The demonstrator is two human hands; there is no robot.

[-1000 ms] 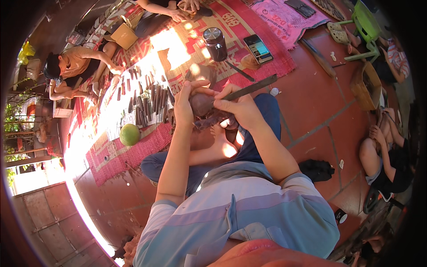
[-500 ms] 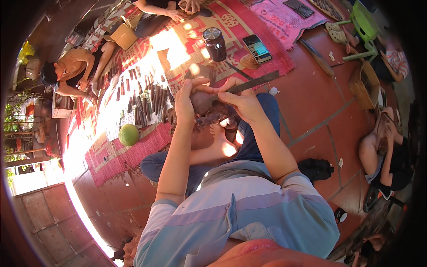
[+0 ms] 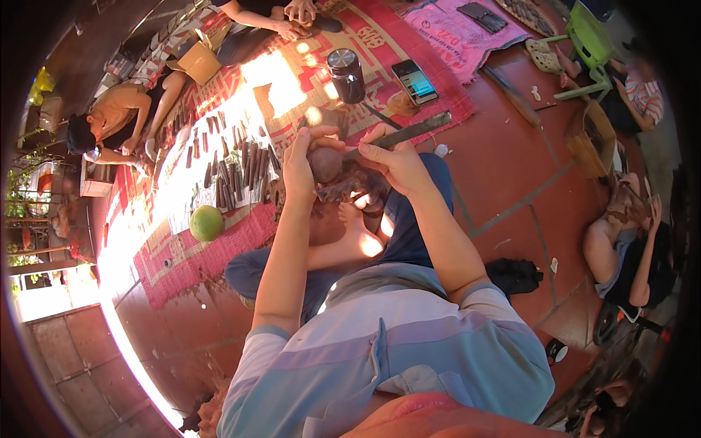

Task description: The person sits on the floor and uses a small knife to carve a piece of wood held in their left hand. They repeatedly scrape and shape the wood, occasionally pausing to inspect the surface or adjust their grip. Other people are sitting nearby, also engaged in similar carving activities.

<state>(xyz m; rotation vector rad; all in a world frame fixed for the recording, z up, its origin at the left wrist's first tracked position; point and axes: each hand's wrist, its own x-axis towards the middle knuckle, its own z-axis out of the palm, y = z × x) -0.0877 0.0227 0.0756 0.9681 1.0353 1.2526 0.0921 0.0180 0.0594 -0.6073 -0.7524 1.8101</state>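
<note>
My right hand is closed round a dark, flat metal bar, which slants up to the right, its far end sticking out past my fingers. My left hand is raised beside it with bent fingers reaching toward the bar's near end; what lies in those fingers is hidden. Beneath both hands, by my bare foot, is a brown carved piece with a rounded top. Further left, several dark-handled tools lie in rows on pale sheets.
A green round fruit sits on the red patterned mat. Ahead stand a dark jar and a phone. A long bar and an open box lie to the right. Other people sit around.
The whole view has shifted slightly to the left. My hands keep nearly the same pose, and the bar has turned a little, showing more of its flat face.
</note>
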